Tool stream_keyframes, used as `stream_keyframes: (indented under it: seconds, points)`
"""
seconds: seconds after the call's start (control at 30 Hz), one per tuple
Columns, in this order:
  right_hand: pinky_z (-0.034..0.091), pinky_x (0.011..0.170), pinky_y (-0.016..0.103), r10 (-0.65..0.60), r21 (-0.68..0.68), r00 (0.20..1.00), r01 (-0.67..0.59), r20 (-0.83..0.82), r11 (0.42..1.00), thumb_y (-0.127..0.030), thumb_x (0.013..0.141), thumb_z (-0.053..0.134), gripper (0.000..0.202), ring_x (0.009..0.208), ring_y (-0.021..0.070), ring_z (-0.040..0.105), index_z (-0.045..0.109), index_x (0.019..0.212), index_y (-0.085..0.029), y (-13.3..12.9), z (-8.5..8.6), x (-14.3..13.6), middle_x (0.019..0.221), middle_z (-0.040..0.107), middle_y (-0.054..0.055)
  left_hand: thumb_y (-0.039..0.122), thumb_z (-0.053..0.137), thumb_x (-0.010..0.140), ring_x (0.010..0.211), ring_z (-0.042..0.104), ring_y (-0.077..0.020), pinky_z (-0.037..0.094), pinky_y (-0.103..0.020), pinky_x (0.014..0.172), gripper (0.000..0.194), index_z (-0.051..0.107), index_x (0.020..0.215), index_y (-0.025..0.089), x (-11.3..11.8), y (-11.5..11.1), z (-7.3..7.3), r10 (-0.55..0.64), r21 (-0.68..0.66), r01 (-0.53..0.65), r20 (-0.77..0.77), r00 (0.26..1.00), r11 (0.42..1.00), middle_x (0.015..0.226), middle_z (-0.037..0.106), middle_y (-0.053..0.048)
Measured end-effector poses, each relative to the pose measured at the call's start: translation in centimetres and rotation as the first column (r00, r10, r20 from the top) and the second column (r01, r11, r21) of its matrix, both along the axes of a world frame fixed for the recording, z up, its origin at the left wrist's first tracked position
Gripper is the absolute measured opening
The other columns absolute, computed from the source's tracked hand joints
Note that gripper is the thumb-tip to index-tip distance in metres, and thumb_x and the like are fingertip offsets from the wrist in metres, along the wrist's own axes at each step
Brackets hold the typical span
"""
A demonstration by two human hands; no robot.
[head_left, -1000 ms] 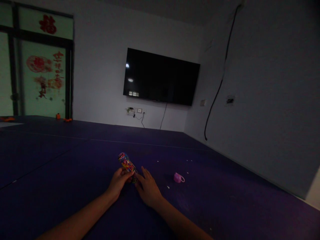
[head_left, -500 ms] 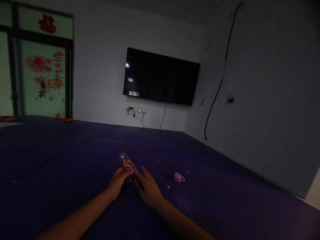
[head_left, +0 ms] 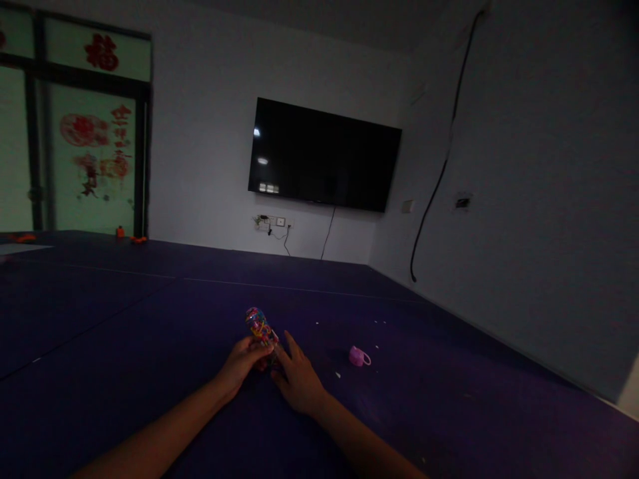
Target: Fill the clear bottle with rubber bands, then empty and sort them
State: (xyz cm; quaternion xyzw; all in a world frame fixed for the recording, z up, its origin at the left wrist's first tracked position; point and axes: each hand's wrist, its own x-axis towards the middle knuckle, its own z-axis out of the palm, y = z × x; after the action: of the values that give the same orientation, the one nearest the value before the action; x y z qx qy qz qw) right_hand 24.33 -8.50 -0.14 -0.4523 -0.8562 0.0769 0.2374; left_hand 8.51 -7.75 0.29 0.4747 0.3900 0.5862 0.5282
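A clear container [head_left: 258, 324] filled with small multicoloured pieces is tilted up and to the left near the lower centre. My left hand [head_left: 243, 362] is closed round its lower part. Beside it, my right hand [head_left: 298, 379] touches the container's near end with its fingertips; its index finger and thumb are apart. What lies between the two hands is dark and partly hidden. To the right, a pink cap with a loop [head_left: 356, 356] sits on the purple surface [head_left: 200, 319].
Several small white scraps [head_left: 338, 375] lie around the pink cap. Orange objects [head_left: 138, 239] and a white sheet [head_left: 22, 249] are at the far left. A large black screen [head_left: 324, 156] hangs on the wall beyond.
The top of the container has shifted slightly to the right and stands a little more upright. The view has moved slightly. Both hands keep nearly the same place.
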Motion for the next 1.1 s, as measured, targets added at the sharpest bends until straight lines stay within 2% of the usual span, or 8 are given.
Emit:
stream_keyframes:
  seconds: [0.37, 0.63, 0.83, 1.0, 1.1]
  points:
    - [0.029, 0.104, 0.044, -0.016, 0.038, 0.999, 0.018, -0.036, 0.999, -0.019, 0.083, 0.049, 0.059, 0.132, 0.0269, 0.028, 0.032, 0.139, -0.029, 0.01, -0.2, -0.02, 0.145, 0.029, 0.01, 0.038, 0.078, 0.053, 0.058, 0.057, -0.0144, 0.042, -0.025, 0.056, 0.042, 0.065, 0.085, 0.013, 0.07, -0.1, -0.07, 0.041, -0.022, -0.04, 0.042, 0.998, 0.999, 0.069, 0.065, -0.003]
    - [0.032, 0.102, 0.043, -0.014, 0.072, 0.997, 0.02, -0.076, 0.997, -0.017, 0.083, 0.047, 0.047, 0.13, 0.0254, 0.033, 0.046, 0.13, -0.025, -0.1, -0.16, 0.05, 0.142, 0.036, 0.01, 0.03, 0.079, 0.054, 0.057, 0.059, -0.0129, 0.045, -0.024, 0.056, 0.037, 0.064, 0.084, 0.014, 0.01, 0.24, -0.3, 0.083, -0.039, -0.079, 0.114, 0.99, 0.996, 0.073, 0.068, -0.003]
    - [0.033, 0.102, 0.043, -0.056, 0.098, 0.991, 0.067, -0.119, 0.993, -0.019, 0.084, 0.045, 0.035, 0.126, 0.0261, 0.039, 0.058, 0.116, -0.019, -0.3, -0.2, 0.03, 0.135, 0.045, 0.013, 0.031, 0.078, 0.054, 0.055, 0.058, -0.0133, 0.045, -0.025, 0.056, 0.033, 0.062, 0.078, 0.014, 0.0, 0.24, -0.39, 0.115, -0.032, -0.112, 0.117, 0.986, 0.993, 0.067, 0.066, -0.002]
    - [0.036, 0.101, 0.043, -0.038, 0.122, 0.982, 0.061, -0.184, 0.991, -0.018, 0.085, 0.043, 0.032, 0.122, 0.0257, 0.045, 0.061, 0.111, -0.017, -0.2, -0.19, 0.04, 0.129, 0.051, 0.013, 0.029, 0.077, 0.053, 0.052, 0.056, -0.0118, 0.044, -0.025, 0.055, 0.034, 0.061, 0.079, 0.014, 0.04, 0.56, -0.58, 0.109, -0.049, -0.104, 0.115, 0.987, 0.993, 0.065, 0.064, 0.0]
    - [0.036, 0.101, 0.042, -0.016, 0.127, 0.984, 0.039, -0.176, 0.991, -0.017, 0.085, 0.044, 0.036, 0.122, 0.0252, 0.044, 0.058, 0.118, -0.018, -0.15, -0.09, 0.09, 0.131, 0.049, 0.012, 0.028, 0.077, 0.052, 0.053, 0.056, -0.0117, 0.044, -0.024, 0.055, 0.032, 0.061, 0.077, 0.015, 0.01, 0.61, -0.47, 0.104, -0.051, -0.098, 0.129, 0.986, 0.994, 0.065, 0.064, 0.0]
